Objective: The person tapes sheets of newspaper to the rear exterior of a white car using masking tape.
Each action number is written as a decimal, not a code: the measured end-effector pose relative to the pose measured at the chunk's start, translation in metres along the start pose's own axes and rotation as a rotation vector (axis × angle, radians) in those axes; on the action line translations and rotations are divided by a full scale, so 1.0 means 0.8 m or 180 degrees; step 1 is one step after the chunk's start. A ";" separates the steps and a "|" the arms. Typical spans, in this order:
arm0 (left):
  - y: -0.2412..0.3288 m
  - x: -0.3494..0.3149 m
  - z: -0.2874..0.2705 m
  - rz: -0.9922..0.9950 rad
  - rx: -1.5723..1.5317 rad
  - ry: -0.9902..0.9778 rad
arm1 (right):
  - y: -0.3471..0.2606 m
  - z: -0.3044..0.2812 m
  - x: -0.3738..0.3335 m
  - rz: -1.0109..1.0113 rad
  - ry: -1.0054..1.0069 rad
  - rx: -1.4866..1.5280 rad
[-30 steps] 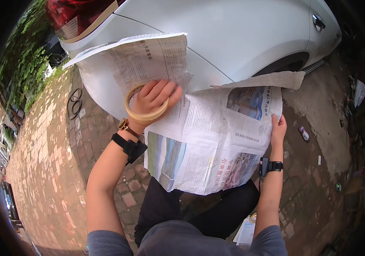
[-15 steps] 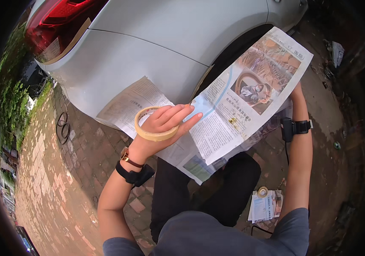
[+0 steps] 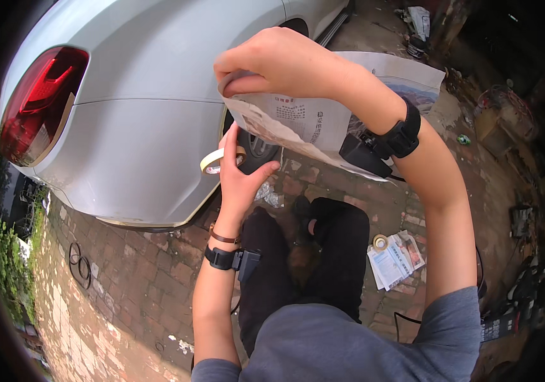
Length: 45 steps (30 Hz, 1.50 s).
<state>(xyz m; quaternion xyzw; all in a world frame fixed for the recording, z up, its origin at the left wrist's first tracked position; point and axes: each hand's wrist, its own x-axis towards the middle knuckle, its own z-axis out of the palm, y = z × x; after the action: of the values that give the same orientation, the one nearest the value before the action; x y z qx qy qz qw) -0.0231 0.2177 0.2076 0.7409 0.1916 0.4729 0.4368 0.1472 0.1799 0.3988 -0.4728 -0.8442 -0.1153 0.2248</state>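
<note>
Newspaper [image 3: 307, 114], grey-white, curled (edge wavy), right hand [image 3: 253, 63] pinching it, left hand [image 3: 237, 181] spread, tape roll [image 3: 211, 158] around

The printed newspaper [image 3: 329, 124] hung at one o'clock, curled at its nine-o'clock end; the cream tape [image 3: 210, 157] ringed the left hand [image 3: 237, 181] toward ten o'clock.

newspaper [image 3: 314, 121]: dark characters, red heading | folded papers [image 3: 394, 262]: print | tape roll [image 3: 211, 169]: small print
</note>
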 end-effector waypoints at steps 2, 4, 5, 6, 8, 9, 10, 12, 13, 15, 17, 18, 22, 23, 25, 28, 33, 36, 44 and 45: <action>-0.019 -0.003 -0.008 -0.0357 -0.0212 -0.0083 | -0.034 0.001 -0.003 -0.0333 -0.0046 -0.0477; -0.020 -0.012 -0.007 -0.0457 -0.0366 -0.0062 | -0.071 -0.010 -0.015 -0.0191 -0.0627 -0.0887; -0.011 -0.016 -0.003 -0.0364 -0.0421 0.0005 | -0.080 -0.016 -0.024 -0.0110 -0.0910 -0.1056; -0.002 -0.018 0.002 -0.0257 -0.0474 0.0077 | -0.080 -0.022 -0.037 -0.0151 -0.0512 -0.0991; -0.011 -0.010 0.002 -0.0632 -0.0820 -0.0094 | -0.074 -0.032 -0.071 -0.0234 0.0274 -0.0837; -0.015 -0.009 0.006 -0.0837 -0.0986 -0.0200 | -0.067 -0.046 -0.090 -0.0310 0.0631 -0.1069; 0.002 -0.008 0.013 -0.0942 -0.1274 -0.0029 | -0.065 -0.062 -0.119 0.0008 0.0851 -0.1177; -0.014 -0.001 0.007 -0.1299 -0.1554 -0.0045 | -0.071 -0.094 -0.186 0.0768 0.1139 -0.1058; -0.021 0.000 0.002 -0.1577 -0.1733 -0.0117 | -0.079 -0.100 -0.227 0.1248 0.1186 -0.0822; -0.056 0.009 -0.013 -0.1799 -0.2307 -0.0279 | -0.082 -0.094 -0.302 0.2117 0.1502 -0.0336; -0.081 0.011 -0.004 -0.2084 -0.2736 -0.0232 | -0.080 -0.059 -0.371 0.2784 0.1518 0.0466; -0.103 0.013 -0.002 -0.2167 -0.2961 -0.0342 | -0.076 -0.039 -0.403 0.2989 0.1472 0.0846; -0.149 0.007 0.024 -0.2491 -0.3356 -0.0324 | -0.064 0.008 -0.453 0.3720 0.1156 0.2501; -0.161 0.005 0.032 -0.2708 -0.3467 -0.0230 | -0.060 0.001 -0.454 0.3725 0.1194 0.2223; -0.197 0.000 0.045 -0.3135 -0.3661 -0.0026 | -0.047 -0.012 -0.448 0.3699 0.1274 0.1698; -0.204 -0.015 0.081 -0.3773 -0.2090 0.0544 | -0.032 -0.065 -0.406 0.3466 0.1405 0.0708; -0.148 -0.018 0.165 -0.1680 -0.0946 0.1106 | -0.016 -0.157 -0.323 0.3156 0.0764 -0.1426; 0.020 -0.018 0.230 0.0079 -0.0282 0.0182 | 0.000 -0.170 -0.330 0.2936 -0.0202 -0.2332; 0.120 -0.065 0.332 0.0764 -0.0049 -0.0610 | -0.028 -0.220 -0.292 0.3204 0.0621 -0.2340; 0.116 -0.067 0.337 0.0682 -0.0086 -0.0482 | -0.037 -0.226 -0.291 0.3307 0.0620 -0.2284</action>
<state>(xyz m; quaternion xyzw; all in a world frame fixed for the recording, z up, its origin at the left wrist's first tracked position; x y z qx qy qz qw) 0.1731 0.0044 0.2098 0.7847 0.0714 0.4621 0.4068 0.2763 -0.0831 0.4435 -0.8537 -0.3894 -0.3092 0.1548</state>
